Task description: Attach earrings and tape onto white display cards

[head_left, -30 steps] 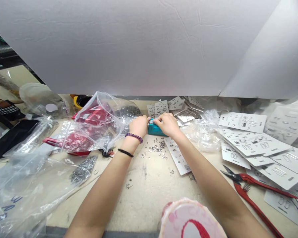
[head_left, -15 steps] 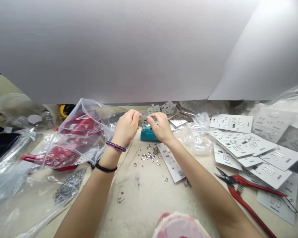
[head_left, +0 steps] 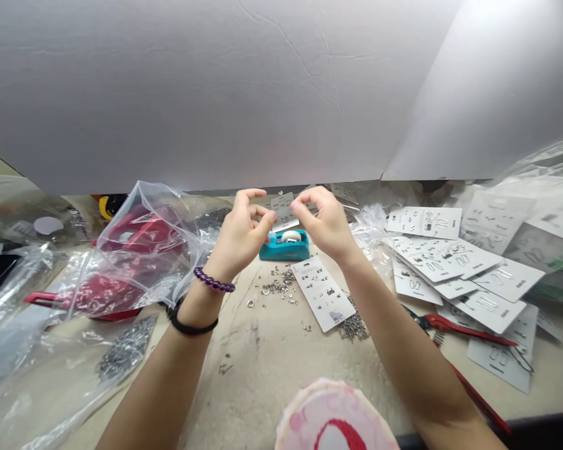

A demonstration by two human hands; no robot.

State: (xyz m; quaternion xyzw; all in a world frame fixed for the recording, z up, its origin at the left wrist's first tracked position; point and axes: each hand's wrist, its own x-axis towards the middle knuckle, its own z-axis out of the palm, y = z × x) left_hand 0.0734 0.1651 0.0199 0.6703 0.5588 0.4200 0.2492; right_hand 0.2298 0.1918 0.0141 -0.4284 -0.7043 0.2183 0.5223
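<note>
My left hand [head_left: 246, 228] is raised behind the scattered fittings, left of a teal tape dispenser [head_left: 288, 251] with a white roll. Its index finger stands apart from the thumb, and I see nothing between them. Across from it, my right hand [head_left: 326, 222] has thumb and index finger pinched together; what they hold, if anything, is too small to make out. A white printed card [head_left: 323, 294] with small metal parts lies below my right hand. Loose small metal fittings [head_left: 279, 284] are strewn in front of the dispenser. Another card [head_left: 285, 209] shows behind, between my hands.
Several white cards [head_left: 450, 256] are piled at right, with red-handled pliers [head_left: 464, 330] beside them. Clear bags [head_left: 122, 350] and red-handled tools [head_left: 141, 244] in plastic cover the left side. A pile of metal bits [head_left: 354, 324] lies by my right forearm. A grey panel [head_left: 225, 94] stands behind.
The left hand's index finger has lifted away from the thumb. My right hand has shifted right, uncovering the dispenser's roll. The whole view has shifted slightly, showing more of the nearer card.
</note>
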